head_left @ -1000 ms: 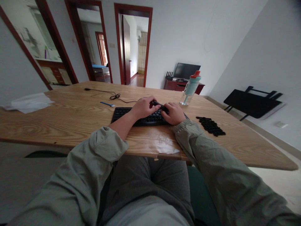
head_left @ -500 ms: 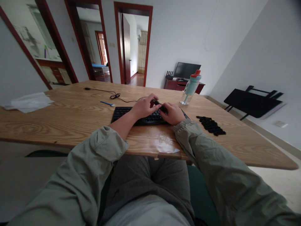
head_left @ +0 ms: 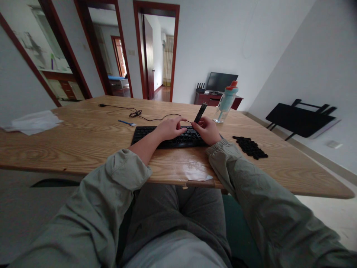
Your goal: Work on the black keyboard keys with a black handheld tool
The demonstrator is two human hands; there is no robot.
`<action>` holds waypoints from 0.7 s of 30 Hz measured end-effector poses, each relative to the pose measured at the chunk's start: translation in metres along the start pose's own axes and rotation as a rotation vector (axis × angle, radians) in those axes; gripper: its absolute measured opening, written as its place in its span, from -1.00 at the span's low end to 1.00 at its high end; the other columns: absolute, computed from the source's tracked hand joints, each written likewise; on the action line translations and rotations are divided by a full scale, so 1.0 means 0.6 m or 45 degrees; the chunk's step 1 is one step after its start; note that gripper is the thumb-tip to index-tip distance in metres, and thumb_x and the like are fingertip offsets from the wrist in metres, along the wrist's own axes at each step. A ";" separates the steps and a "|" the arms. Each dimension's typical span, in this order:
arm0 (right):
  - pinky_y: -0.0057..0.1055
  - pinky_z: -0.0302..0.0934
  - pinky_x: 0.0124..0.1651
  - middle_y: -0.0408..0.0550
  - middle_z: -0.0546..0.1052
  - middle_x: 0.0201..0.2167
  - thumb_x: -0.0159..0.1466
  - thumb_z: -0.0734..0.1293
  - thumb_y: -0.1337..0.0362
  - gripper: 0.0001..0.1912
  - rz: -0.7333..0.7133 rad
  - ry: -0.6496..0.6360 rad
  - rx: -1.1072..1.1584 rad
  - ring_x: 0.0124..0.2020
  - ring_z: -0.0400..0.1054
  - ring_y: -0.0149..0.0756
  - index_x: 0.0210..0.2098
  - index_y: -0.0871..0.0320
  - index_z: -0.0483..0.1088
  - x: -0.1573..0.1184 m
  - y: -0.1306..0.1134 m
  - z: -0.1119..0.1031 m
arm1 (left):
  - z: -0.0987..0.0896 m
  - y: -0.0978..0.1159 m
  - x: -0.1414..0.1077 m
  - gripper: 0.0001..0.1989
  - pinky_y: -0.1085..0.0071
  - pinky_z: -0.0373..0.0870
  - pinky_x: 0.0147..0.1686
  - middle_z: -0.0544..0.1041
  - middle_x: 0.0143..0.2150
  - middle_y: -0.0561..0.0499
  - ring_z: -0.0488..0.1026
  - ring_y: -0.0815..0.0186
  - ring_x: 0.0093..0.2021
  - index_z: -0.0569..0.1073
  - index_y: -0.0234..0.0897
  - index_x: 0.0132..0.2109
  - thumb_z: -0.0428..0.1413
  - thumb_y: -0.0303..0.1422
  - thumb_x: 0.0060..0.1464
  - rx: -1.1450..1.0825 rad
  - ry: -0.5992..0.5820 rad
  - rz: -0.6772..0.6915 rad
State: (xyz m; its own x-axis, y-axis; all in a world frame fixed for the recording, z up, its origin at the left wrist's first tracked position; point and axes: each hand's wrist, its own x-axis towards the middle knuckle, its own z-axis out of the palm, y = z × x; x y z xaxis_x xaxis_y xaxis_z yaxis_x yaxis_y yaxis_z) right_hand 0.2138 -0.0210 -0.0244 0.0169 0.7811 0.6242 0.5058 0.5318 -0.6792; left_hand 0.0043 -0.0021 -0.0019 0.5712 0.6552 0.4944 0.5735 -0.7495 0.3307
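- One keyboard (head_left: 167, 137) — black, flat on the wooden surface (head_left: 83, 137), just ahead of the near edge, with both hands over its right half.
- Right hand (head_left: 206, 131): fingers curled shut round the lower end of one long black bar (head_left: 200, 113) that looks like a wide keycap; the bar stands tilted up toward 1 o'clock, clear of the keys.
- Left hand (head_left: 169, 128): rests on the key rows, index finger and thumb stretched toward 3 o'clock, tips close together just beside the right hand. Whether they pinch anything cannot be told; too small.
- One loose pile of black keycaps (head_left: 250, 147) on the surface at 3 o'clock from the keyboard, well apart from it. Count not readable.
- Containers: one pale teal bottle (head_left: 225, 102) with an orange-red cap, upright at 1 o'clock from the keyboard, just beyond the raised bar. Lower part clear; contents cannot be made out.
- One black cable (head_left: 136, 112) runs from the keyboard's far edge toward 11 o'clock, partly bundled.
- One small blue-handled tool (head_left: 126, 123) lies at 10 o'clock from the keyboard.
- One heap of white paper or cloth (head_left: 32, 122) at the far left end of the surface.
- Beyond the surface: one dark screen (head_left: 220, 82) on a low cabinet, one black folded table (head_left: 299, 121) leaning on the right wall.
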 end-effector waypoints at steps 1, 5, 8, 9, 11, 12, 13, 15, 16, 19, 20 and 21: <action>-0.30 0.32 -0.30 -0.07 0.53 -0.40 0.14 0.39 -0.05 -0.63 -0.004 -0.012 0.030 -0.38 0.41 -0.27 -0.29 0.13 0.41 0.000 -0.002 0.000 | 0.001 -0.001 0.001 -0.57 0.36 0.35 -0.24 0.55 -0.28 -0.01 0.46 0.27 -0.30 0.46 -0.22 0.10 0.12 -0.19 0.11 0.020 -0.040 0.006; -0.30 0.34 -0.30 -0.05 0.54 -0.38 0.13 0.40 -0.03 -0.63 0.023 -0.074 0.163 -0.36 0.43 -0.26 -0.28 0.13 0.40 0.000 -0.008 0.003 | 0.004 -0.006 0.004 -0.69 0.36 0.35 -0.25 0.58 -0.25 -0.04 0.47 0.24 -0.27 0.56 -0.22 -0.07 0.10 -0.18 0.12 0.066 -0.128 0.052; -0.32 0.36 -0.35 -0.06 0.54 -0.40 0.12 0.41 -0.03 -0.63 0.093 -0.078 0.240 -0.39 0.44 -0.27 -0.30 0.13 0.39 0.000 -0.011 0.005 | 0.006 -0.009 0.005 -0.71 0.36 0.34 -0.26 0.59 -0.27 -0.04 0.47 0.24 -0.29 0.58 -0.23 -0.12 0.11 -0.19 0.11 0.072 -0.125 0.085; -0.33 0.36 -0.37 -0.06 0.54 -0.40 0.11 0.41 -0.04 -0.62 0.113 -0.076 0.260 -0.41 0.43 -0.27 -0.30 0.13 0.39 0.000 -0.011 0.006 | 0.006 -0.010 0.006 -0.71 0.37 0.34 -0.26 0.59 -0.27 -0.03 0.47 0.24 -0.30 0.58 -0.23 -0.12 0.11 -0.18 0.11 0.069 -0.119 0.091; -0.36 0.35 -0.42 -0.07 0.54 -0.40 0.10 0.42 -0.05 -0.61 0.137 -0.075 0.282 -0.44 0.43 -0.29 -0.29 0.13 0.38 -0.001 -0.010 0.006 | 0.006 -0.010 0.005 -0.71 0.37 0.34 -0.27 0.59 -0.28 -0.03 0.47 0.25 -0.31 0.58 -0.22 -0.13 0.11 -0.18 0.10 0.063 -0.115 0.096; -0.37 0.34 -0.44 -0.07 0.54 -0.41 0.10 0.42 -0.05 -0.60 0.143 -0.080 0.285 -0.46 0.43 -0.31 -0.29 0.13 0.38 -0.001 -0.009 0.005 | 0.006 -0.009 0.005 -0.71 0.37 0.34 -0.28 0.59 -0.28 -0.03 0.47 0.25 -0.31 0.59 -0.22 -0.13 0.11 -0.17 0.10 0.061 -0.117 0.099; -0.39 0.33 -0.46 -0.08 0.54 -0.41 0.10 0.42 -0.06 -0.60 0.152 -0.085 0.285 -0.47 0.43 -0.32 -0.28 0.13 0.38 -0.001 -0.008 0.005 | 0.005 -0.009 0.005 -0.70 0.37 0.34 -0.27 0.59 -0.28 -0.03 0.47 0.25 -0.31 0.59 -0.22 -0.14 0.11 -0.16 0.10 0.060 -0.120 0.103; -0.41 0.30 -0.50 -0.09 0.55 -0.43 0.11 0.41 -0.07 -0.58 0.182 -0.104 0.294 -0.50 0.43 -0.33 -0.26 0.13 0.37 -0.001 -0.006 0.005 | 0.004 -0.008 0.004 -0.69 0.36 0.35 -0.25 0.60 -0.26 -0.04 0.48 0.24 -0.28 0.59 -0.23 -0.13 0.11 -0.15 0.10 0.058 -0.119 0.109; -0.42 0.29 -0.51 -0.09 0.55 -0.44 0.11 0.41 -0.07 -0.58 0.200 -0.114 0.305 -0.51 0.43 -0.33 -0.25 0.13 0.37 -0.001 -0.005 0.004 | 0.004 -0.008 0.004 -0.68 0.35 0.36 -0.23 0.60 -0.24 -0.04 0.49 0.23 -0.26 0.58 -0.22 -0.11 0.12 -0.15 0.10 0.055 -0.116 0.109; -0.42 0.30 -0.51 -0.09 0.55 -0.43 0.11 0.41 -0.09 -0.56 0.245 -0.134 0.347 -0.50 0.44 -0.33 -0.24 0.13 0.36 -0.001 -0.004 0.004 | 0.004 -0.008 0.005 -0.63 0.34 0.37 -0.19 0.61 -0.18 -0.06 0.50 0.21 -0.21 0.57 -0.22 -0.04 0.13 -0.13 0.08 0.024 -0.142 0.112; -0.42 0.30 -0.51 -0.09 0.55 -0.43 0.11 0.41 -0.09 -0.56 0.253 -0.140 0.359 -0.50 0.43 -0.33 -0.23 0.13 0.36 -0.001 -0.004 0.004 | 0.005 -0.008 0.005 -0.62 0.34 0.38 -0.20 0.61 -0.18 -0.06 0.50 0.21 -0.22 0.56 -0.23 -0.03 0.13 -0.12 0.08 0.008 -0.171 0.113; -0.42 0.30 -0.51 -0.10 0.55 -0.44 0.11 0.41 -0.09 -0.56 0.258 -0.147 0.368 -0.50 0.43 -0.33 -0.23 0.13 0.36 -0.001 -0.004 0.005 | 0.005 -0.008 0.005 -0.61 0.35 0.38 -0.21 0.61 -0.18 -0.06 0.51 0.21 -0.23 0.56 -0.24 -0.04 0.13 -0.12 0.08 -0.008 -0.205 0.110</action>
State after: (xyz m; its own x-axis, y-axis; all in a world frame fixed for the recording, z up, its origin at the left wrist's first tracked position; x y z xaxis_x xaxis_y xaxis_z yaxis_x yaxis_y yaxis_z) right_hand 0.2103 -0.0218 -0.0243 -0.0141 0.9031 0.4291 0.2375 0.4199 -0.8759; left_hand 0.0050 0.0040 -0.0046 0.7051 0.5945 0.3864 0.5148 -0.8040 0.2976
